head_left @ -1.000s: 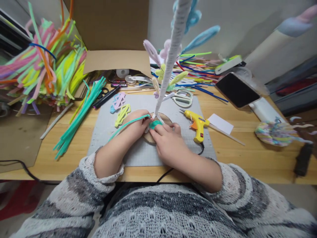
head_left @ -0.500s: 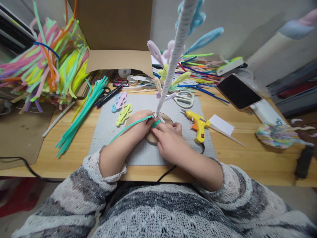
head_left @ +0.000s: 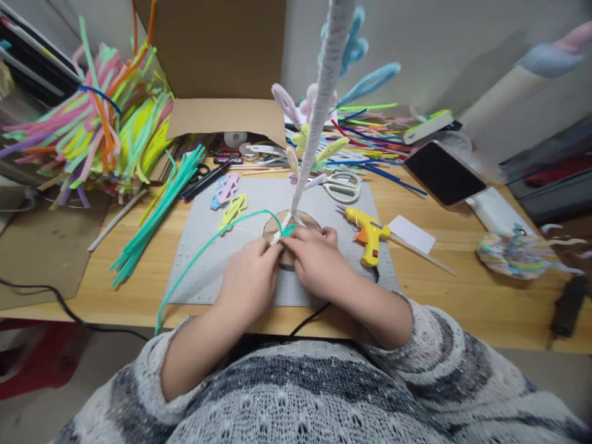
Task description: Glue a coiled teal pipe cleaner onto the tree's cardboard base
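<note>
A tall stem wrapped in white (head_left: pixel 312 123) rises from a round brown base (head_left: pixel 272 223) on the grey mat. At its foot, a teal pipe cleaner (head_left: pixel 203 245) forms a small coil, and its long free end arcs left to the table's front edge. My left hand (head_left: pixel 250 274) is closed, its fingertips pinching at the coil's near side. From the right, my right hand (head_left: pixel 317 256) presses closed fingers on the same coil. The fingers partly hide the coil and the base. Pastel looped flowers (head_left: pixel 342 148) branch off the stem.
A yellow glue gun (head_left: pixel 370 234) lies right of my hands, with scissors (head_left: pixel 342 186) behind it. Teal pipe cleaners (head_left: pixel 157 219) lie at the left, near yellow bent shapes (head_left: pixel 234 211). A phone (head_left: pixel 444 172) stands at the right. A black cord (head_left: pixel 309 319) crosses the front edge.
My left hand has moved back toward me and turned, now pinching from the near side. The pipe cleaner's loose end has swung out to the left of my forearm. My right hand stays nearly in place.
</note>
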A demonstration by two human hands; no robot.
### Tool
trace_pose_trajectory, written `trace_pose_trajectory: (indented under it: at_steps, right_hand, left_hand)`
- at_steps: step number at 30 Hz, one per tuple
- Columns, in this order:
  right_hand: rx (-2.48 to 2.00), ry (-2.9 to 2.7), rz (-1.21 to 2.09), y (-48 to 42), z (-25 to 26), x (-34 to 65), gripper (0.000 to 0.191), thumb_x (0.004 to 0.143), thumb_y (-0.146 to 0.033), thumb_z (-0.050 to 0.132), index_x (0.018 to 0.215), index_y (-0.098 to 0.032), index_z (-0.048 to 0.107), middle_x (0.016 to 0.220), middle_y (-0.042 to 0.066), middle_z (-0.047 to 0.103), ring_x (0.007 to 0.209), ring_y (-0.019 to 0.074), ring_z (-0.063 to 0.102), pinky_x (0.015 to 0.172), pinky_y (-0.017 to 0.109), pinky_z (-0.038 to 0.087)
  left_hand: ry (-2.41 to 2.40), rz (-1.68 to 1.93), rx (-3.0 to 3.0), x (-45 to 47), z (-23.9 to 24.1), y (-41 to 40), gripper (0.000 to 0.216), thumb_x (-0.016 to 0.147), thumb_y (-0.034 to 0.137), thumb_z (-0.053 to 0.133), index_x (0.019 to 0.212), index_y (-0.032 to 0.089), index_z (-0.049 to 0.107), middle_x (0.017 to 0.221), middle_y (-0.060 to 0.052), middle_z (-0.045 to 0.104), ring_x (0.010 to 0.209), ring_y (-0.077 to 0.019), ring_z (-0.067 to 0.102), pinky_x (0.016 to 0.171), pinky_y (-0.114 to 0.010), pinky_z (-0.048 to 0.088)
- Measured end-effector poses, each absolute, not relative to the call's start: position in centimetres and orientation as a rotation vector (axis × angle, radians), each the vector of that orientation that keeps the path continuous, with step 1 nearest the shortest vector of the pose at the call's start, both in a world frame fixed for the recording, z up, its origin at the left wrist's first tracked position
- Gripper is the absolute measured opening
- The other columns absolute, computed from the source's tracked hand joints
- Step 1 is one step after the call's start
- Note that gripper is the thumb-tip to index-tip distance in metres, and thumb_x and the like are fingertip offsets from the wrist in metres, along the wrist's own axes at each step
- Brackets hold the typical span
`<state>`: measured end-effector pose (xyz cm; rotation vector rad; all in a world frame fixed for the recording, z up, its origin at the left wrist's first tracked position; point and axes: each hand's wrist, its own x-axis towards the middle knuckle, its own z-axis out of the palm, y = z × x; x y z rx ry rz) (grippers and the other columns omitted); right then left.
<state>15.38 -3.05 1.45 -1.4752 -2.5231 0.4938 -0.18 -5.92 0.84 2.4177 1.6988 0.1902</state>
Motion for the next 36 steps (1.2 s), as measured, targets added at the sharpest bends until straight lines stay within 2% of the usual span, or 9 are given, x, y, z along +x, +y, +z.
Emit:
trace_pose_trajectory:
  at_steps: [4, 9, 12, 14, 16, 23, 31, 33, 36]
  right_hand:
    - [-1.501, -2.516, 0.566, -2.4, 1.8, 15.5, 0.032, 0.081, -0.01, 0.044, 0.1, -0.02, 0.068, 0.109, 0.007, 0.066, 0.107, 0.0251, 0.05, 0.084, 0.04, 0.022]
    - [-1.506, -2.578, 0.511, -1.7, 2.3, 15.1, 0.028, 0.08, -0.012, 0.05, 0.095, -0.023, 0.07, 0.105, 0.007, 0.068, 0.107, 0.026, 0.051, 0.08, 0.038, 0.021]
    - [-1.584, -2.569, 0.539, -1.3, 2.7, 14.8, 0.025, 0.078, -0.011, 0.05, 0.09, -0.022, 0.069, 0.103, 0.007, 0.069, 0.108, 0.0269, 0.052, 0.08, 0.039, 0.021]
    - [-1.635, -2.509, 0.595, -1.1, 3.1, 14.7, 0.026, 0.078, -0.011, 0.048, 0.094, -0.02, 0.066, 0.099, 0.007, 0.071, 0.104, 0.026, 0.055, 0.082, 0.039, 0.022]
    - [-1.642, -2.428, 0.648, -1.1, 3.3, 14.9, 0.029, 0.077, -0.01, 0.046, 0.1, -0.019, 0.061, 0.096, 0.007, 0.071, 0.102, 0.0248, 0.057, 0.084, 0.039, 0.023]
    - [-1.58, -2.279, 0.768, -1.6, 3.1, 15.7, 0.027, 0.072, -0.006, 0.042, 0.093, -0.019, 0.053, 0.099, 0.005, 0.07, 0.101, 0.0214, 0.058, 0.088, 0.038, 0.025]
    - [-1.583, -2.288, 0.796, -1.2, 3.2, 15.7, 0.027, 0.072, -0.005, 0.042, 0.091, -0.019, 0.054, 0.097, 0.005, 0.07, 0.098, 0.0207, 0.059, 0.088, 0.038, 0.027]
    - [-1.598, -2.353, 0.745, -0.9, 3.8, 15.7, 0.024, 0.075, -0.007, 0.043, 0.091, -0.019, 0.056, 0.093, 0.005, 0.071, 0.093, 0.0209, 0.06, 0.087, 0.038, 0.028]
    - [-1.566, -2.416, 0.496, -0.6, 5.2, 15.0, 0.019, 0.082, -0.013, 0.044, 0.091, -0.02, 0.059, 0.084, 0.004, 0.07, 0.083, 0.0204, 0.061, 0.082, 0.035, 0.032]
  left_hand:
    - [1.758, 0.264, 2.477, 0.4, -0.3, -6.9, 0.038, 0.095, 0.029, 0.04, 0.129, 0.019, 0.053, 0.1, -0.012, 0.057, 0.091, -0.0268, 0.051, 0.076, -0.038, 0.044]
    - [1.806, 0.242, 2.504, 1.0, -0.5, -7.0, 0.041, 0.095, 0.033, 0.039, 0.132, 0.017, 0.052, 0.106, -0.014, 0.059, 0.095, -0.0289, 0.052, 0.075, -0.039, 0.044]
    - [1.767, 0.239, 2.546, 1.2, -0.6, -7.4, 0.043, 0.096, 0.031, 0.037, 0.133, 0.014, 0.05, 0.127, -0.016, 0.057, 0.11, -0.0297, 0.05, 0.087, -0.042, 0.042]
    - [1.74, 0.244, 2.571, 1.4, -0.8, -7.6, 0.044, 0.097, 0.03, 0.034, 0.135, 0.013, 0.048, 0.141, -0.013, 0.05, 0.121, -0.0292, 0.046, 0.095, -0.042, 0.038]
    - [1.731, 0.24, 2.576, 1.4, -1.0, -7.8, 0.046, 0.098, 0.031, 0.031, 0.138, 0.013, 0.046, 0.145, -0.011, 0.046, 0.127, -0.0287, 0.043, 0.099, -0.043, 0.035]
    - [1.729, 0.273, 2.534, 1.7, -1.2, -7.9, 0.048, 0.098, 0.03, 0.03, 0.138, 0.009, 0.046, 0.144, -0.014, 0.047, 0.128, -0.0303, 0.043, 0.102, -0.046, 0.033]
    - [1.793, 0.235, 2.455, 2.9, -0.6, -7.9, 0.048, 0.095, 0.031, 0.035, 0.137, 0.008, 0.046, 0.144, -0.017, 0.046, 0.126, -0.034, 0.043, 0.101, -0.048, 0.035]
    - [1.775, 0.225, 2.464, 2.9, -0.4, -7.8, 0.048, 0.095, 0.03, 0.035, 0.136, 0.007, 0.046, 0.143, -0.018, 0.046, 0.125, -0.0343, 0.043, 0.1, -0.049, 0.035]
    - [1.756, 0.242, 2.48, 2.7, -0.4, -7.8, 0.045, 0.095, 0.03, 0.037, 0.131, 0.007, 0.049, 0.139, -0.019, 0.05, 0.124, -0.0343, 0.043, 0.1, -0.048, 0.035]
